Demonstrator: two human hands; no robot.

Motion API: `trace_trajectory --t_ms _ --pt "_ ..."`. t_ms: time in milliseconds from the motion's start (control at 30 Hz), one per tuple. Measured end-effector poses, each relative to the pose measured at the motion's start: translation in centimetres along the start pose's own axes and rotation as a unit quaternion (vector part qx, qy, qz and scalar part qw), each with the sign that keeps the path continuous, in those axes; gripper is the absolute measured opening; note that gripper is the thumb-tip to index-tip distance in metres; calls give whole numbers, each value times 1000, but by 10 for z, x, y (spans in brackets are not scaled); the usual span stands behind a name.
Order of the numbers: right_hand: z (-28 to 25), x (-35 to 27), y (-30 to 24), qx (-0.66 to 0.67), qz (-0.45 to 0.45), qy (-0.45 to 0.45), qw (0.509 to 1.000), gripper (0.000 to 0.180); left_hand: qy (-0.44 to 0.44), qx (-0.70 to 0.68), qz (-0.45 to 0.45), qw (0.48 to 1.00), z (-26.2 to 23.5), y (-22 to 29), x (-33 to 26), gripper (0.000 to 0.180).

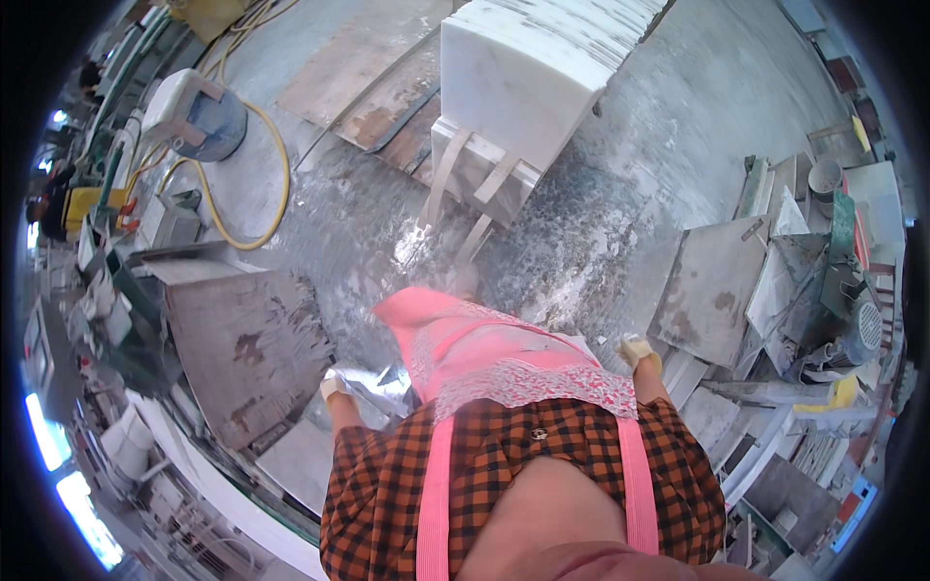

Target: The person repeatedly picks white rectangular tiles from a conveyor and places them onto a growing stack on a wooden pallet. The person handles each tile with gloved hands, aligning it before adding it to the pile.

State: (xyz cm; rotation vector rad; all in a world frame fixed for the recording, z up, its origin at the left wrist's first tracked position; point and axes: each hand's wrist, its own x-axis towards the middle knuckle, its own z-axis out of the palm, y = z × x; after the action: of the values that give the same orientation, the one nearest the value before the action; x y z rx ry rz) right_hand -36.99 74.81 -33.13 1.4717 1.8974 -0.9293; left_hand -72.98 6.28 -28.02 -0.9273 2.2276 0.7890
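Going left to right, we've got a blue bucket point(218, 131) at 10 o'clock, then a stained board point(242, 334) around 9. Our left hand point(334, 384) is near it at 8; can't tell if it's gripping anything. White slabs point(523, 87) stand stacked at 12. Our right hand point(636, 350), at 4, is near a second board point(712, 281) at 3; grip's unclear there too.

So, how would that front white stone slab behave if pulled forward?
The front white stone slab looks stiff and probably heavy, being a broad, flat piece of stone. Seemingly standing on edge, it could tip. The stack's layered top suggests thin slabs, so corners might chip if knocked.
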Motion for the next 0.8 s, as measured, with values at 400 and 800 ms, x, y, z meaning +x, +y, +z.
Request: trace_trajectory --t_ms 400,800 --pt "3 -36 -168 86 -397 -6 914 39 272 -359 -32 892 -39 -231 -230 36" --pt "47 36 -91 -347 -402 -95 842 26 590 -163 -200 765 -112 -412 -333 36"
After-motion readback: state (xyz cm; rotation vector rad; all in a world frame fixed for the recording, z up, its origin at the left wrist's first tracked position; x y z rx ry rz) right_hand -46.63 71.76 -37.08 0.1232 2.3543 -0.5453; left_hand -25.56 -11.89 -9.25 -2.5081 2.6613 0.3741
